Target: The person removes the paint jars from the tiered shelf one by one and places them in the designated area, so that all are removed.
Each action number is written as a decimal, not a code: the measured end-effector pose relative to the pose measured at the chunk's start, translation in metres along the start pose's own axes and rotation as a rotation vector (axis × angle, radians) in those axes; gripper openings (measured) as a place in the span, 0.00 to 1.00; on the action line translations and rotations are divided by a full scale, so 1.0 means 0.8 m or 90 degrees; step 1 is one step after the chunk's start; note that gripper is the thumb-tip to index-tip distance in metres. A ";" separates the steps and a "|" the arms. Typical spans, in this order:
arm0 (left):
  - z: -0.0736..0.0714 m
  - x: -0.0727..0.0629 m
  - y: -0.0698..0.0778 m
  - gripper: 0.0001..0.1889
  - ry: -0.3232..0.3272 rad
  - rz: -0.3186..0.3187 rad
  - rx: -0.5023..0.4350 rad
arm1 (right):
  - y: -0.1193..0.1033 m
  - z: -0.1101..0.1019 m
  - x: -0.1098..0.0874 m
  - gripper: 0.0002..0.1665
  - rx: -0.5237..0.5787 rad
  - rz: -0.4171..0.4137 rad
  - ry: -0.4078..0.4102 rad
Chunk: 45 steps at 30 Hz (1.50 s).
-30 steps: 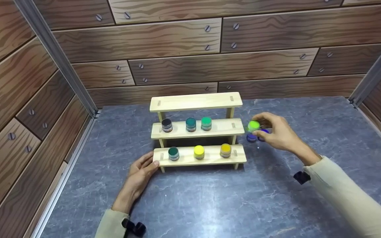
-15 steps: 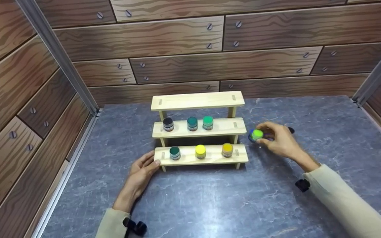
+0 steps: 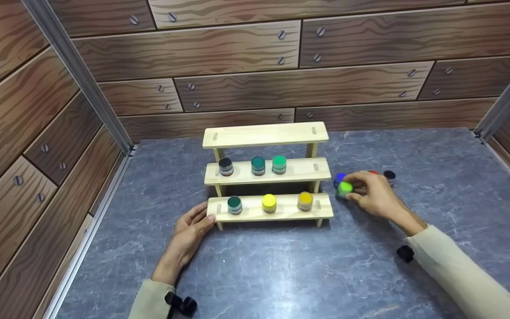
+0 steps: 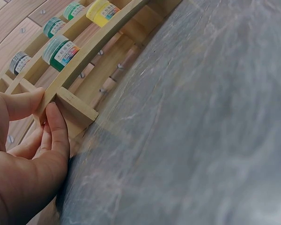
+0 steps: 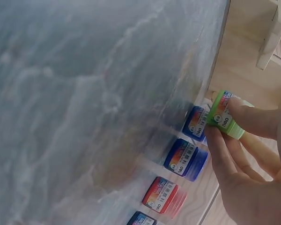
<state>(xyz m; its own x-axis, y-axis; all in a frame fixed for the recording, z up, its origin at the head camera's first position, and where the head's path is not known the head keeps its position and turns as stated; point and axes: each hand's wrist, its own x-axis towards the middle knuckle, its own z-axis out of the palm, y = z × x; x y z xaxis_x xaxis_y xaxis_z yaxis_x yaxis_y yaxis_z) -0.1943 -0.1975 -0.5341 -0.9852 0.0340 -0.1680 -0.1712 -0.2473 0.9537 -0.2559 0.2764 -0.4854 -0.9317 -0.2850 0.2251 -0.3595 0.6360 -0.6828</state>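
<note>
A light green paint jar [image 3: 345, 189] is pinched between the thumb and fingers of my right hand [image 3: 376, 195], to the right of a three-tier wooden stand [image 3: 264, 134]. In the right wrist view the green jar's labelled side faces the camera. Beside it are two blue jars [image 5: 185, 159], a red jar [image 5: 163, 196] and a dark jar [image 5: 141, 219] in a row. My left hand [image 3: 186, 239] grips the left end of the stand's lowest tier, thumb on top and fingers beneath, as the left wrist view shows.
The lowest tier carries dark green [image 3: 234, 205], yellow [image 3: 269, 203] and orange-yellow [image 3: 305, 201] jars. On the middle tier are black [image 3: 226, 166], teal [image 3: 258, 165] and green [image 3: 279, 164] jars. Wood-patterned walls [image 3: 233, 53] enclose the grey marbled table [image 3: 255, 274].
My right hand has brought the light green jar toward me, from over the blue jars to in front of them. The red and black jars have come into view. My left hand stays put.
</note>
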 end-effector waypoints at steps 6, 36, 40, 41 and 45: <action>0.000 0.000 -0.001 0.32 0.005 0.001 -0.007 | 0.001 0.002 0.000 0.25 0.007 0.010 -0.009; 0.001 0.000 -0.001 0.34 0.002 0.003 -0.003 | 0.010 0.005 -0.003 0.25 0.022 0.006 -0.030; 0.001 0.000 -0.001 0.34 0.007 0.001 -0.011 | 0.008 0.003 -0.002 0.25 0.020 0.008 -0.039; 0.001 0.000 -0.001 0.34 0.006 0.002 -0.011 | 0.006 0.001 -0.002 0.26 0.023 0.009 -0.042; 0.001 -0.001 0.000 0.34 0.003 0.004 -0.014 | -0.007 -0.011 0.002 0.27 0.025 0.010 -0.033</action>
<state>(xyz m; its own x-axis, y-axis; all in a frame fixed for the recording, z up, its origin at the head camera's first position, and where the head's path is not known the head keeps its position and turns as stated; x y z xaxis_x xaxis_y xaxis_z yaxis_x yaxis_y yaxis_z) -0.1937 -0.1967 -0.5336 -0.9862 0.0285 -0.1633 -0.1649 -0.2685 0.9491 -0.2555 0.2791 -0.4752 -0.9330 -0.3122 0.1788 -0.3415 0.6120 -0.7133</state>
